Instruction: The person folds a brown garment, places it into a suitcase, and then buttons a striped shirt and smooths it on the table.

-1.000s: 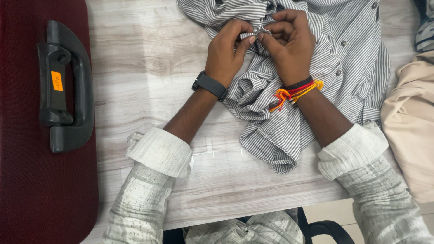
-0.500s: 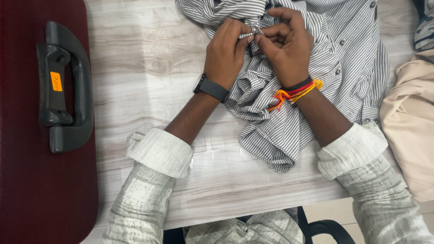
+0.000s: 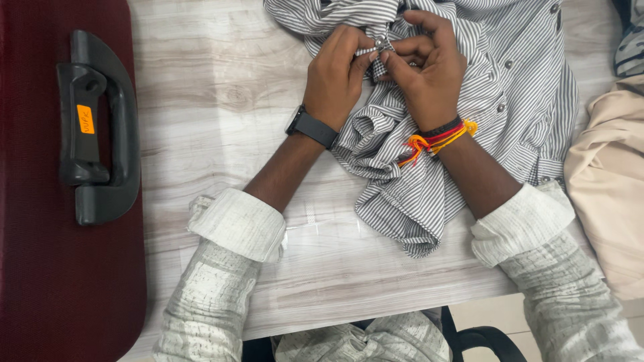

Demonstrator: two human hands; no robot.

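A grey-and-white striped shirt (image 3: 516,100) lies crumpled on the pale wood-grain table (image 3: 215,94). My left hand (image 3: 335,74), with a black watch on its wrist, pinches a fold of the shirt near a small button (image 3: 380,43). My right hand (image 3: 426,70), with red, orange and black threads around its wrist, pinches the same spot from the other side. The fingertips of both hands meet at the button. Several more buttons run down the shirt's placket at the right.
A maroon suitcase (image 3: 40,268) with a black handle (image 3: 94,127) lies along the table's left side. A beige cloth (image 3: 610,194) sits at the right edge, another striped garment (image 3: 630,40) at the top right. The table's front edge runs below my rolled sleeves.
Both hands stay pinched at the button; the fingers shifted only slightly, and the view barely moved.
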